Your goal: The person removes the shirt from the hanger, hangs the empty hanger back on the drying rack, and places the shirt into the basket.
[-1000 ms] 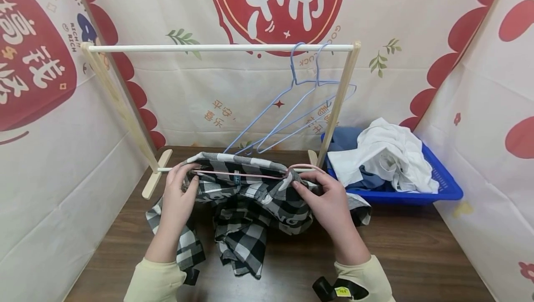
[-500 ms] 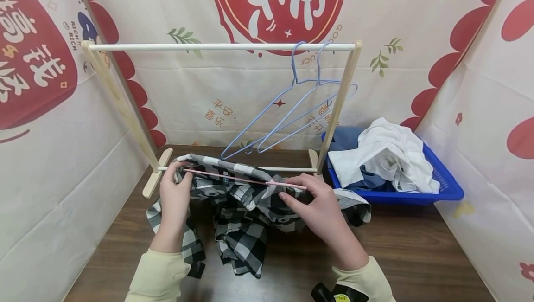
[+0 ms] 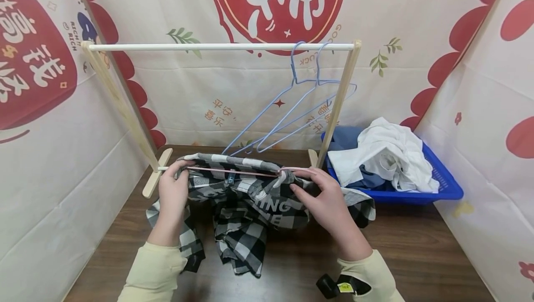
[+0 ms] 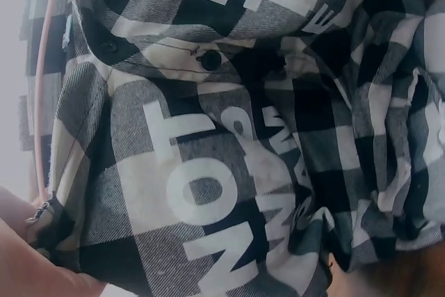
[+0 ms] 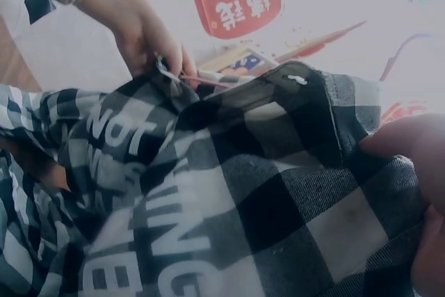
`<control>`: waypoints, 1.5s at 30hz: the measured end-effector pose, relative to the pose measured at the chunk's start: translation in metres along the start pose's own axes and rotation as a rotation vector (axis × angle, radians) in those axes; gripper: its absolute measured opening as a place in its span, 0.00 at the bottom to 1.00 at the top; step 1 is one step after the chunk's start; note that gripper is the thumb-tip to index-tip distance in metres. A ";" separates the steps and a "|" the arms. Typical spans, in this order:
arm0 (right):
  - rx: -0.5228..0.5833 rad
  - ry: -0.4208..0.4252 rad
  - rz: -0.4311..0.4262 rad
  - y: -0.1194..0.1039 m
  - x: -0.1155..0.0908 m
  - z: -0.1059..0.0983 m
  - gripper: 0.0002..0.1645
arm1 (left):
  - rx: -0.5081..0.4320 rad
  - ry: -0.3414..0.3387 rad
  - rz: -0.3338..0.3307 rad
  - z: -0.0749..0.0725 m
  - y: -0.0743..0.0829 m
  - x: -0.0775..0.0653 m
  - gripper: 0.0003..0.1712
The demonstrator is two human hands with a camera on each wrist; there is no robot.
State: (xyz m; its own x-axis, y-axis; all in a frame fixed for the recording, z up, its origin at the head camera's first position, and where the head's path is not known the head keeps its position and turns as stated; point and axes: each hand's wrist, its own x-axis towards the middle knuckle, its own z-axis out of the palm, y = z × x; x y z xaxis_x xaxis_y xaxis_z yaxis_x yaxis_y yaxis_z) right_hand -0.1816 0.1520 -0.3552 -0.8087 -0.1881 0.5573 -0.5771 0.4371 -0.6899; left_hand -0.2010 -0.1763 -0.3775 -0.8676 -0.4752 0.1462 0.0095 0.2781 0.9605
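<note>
A black-and-white checked shirt [image 3: 242, 241] with white lettering hangs bunched between my hands, its lower parts on the table. A thin pink hanger [image 3: 233, 171] runs across inside its neck opening. My left hand [image 3: 172, 195] pinches the shirt's left side at the hanger's end; the left wrist view shows thumb and fingers on the cloth beside the pink wire [image 4: 43, 95]. My right hand [image 3: 325, 200] grips the cloth on the right, where the hanger's other arm passes. In the right wrist view, its fingers [image 5: 400, 140] hold the shirt's edge. The hanger's hook is not discernible.
Behind the shirt stands a wooden rack with a white top rail [image 3: 217, 47]. Two blue hangers [image 3: 271, 107] hang near its right post [image 3: 340, 102]. At right is a blue basket [image 3: 448, 193] holding white clothes [image 3: 390, 153] and blue ones. Printed cloth walls enclose the table [image 3: 417, 255].
My right hand moved left, baring the hanger's right end, then back right, with shirt cloth over that end again. My left hand shifted slightly left. More of the lettering shows now.
</note>
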 end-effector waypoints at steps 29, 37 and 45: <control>0.063 0.058 0.102 0.022 0.008 -0.012 0.11 | -0.062 -0.417 -0.055 -0.025 0.004 0.015 0.19; 0.105 0.064 0.118 0.031 0.003 -0.009 0.12 | -0.182 -0.394 -0.103 -0.023 0.003 0.015 0.20; 0.203 0.122 0.059 0.041 -0.003 -0.005 0.12 | -0.231 -0.427 -0.091 -0.027 0.002 0.016 0.19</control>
State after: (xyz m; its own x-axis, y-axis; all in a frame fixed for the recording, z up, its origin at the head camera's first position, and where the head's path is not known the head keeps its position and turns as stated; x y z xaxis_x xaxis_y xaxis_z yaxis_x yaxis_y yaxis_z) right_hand -0.2024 0.1749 -0.3834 -0.8291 -0.0541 0.5565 -0.5501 0.2562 -0.7948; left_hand -0.2011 -0.2060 -0.3664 -0.9959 -0.0908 -0.0043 -0.0076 0.0364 0.9993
